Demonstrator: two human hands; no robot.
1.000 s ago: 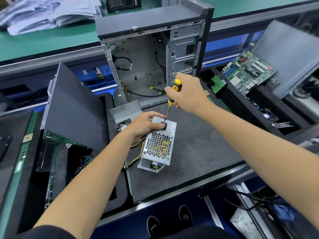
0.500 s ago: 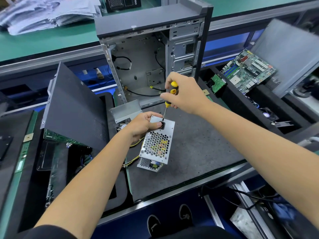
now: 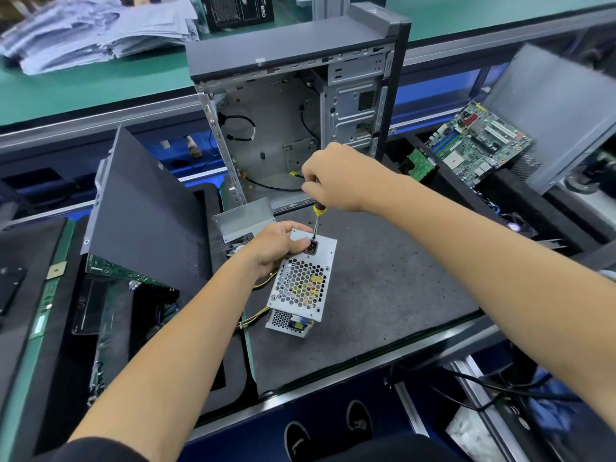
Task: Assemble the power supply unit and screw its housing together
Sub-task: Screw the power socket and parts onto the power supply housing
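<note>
Since a moment ago the right hand (image 3: 336,178) has slid down the screwdriver (image 3: 316,221), now hiding most of its yellow handle; its fingers curl tight around it, tip at the power supply's (image 3: 301,281) far end. The left hand (image 3: 276,245) grips that end. The power supply lies near the grey mat's (image 3: 393,288) left edge. Behind stands an open computer case (image 3: 293,121) holding loose cables.
</note>
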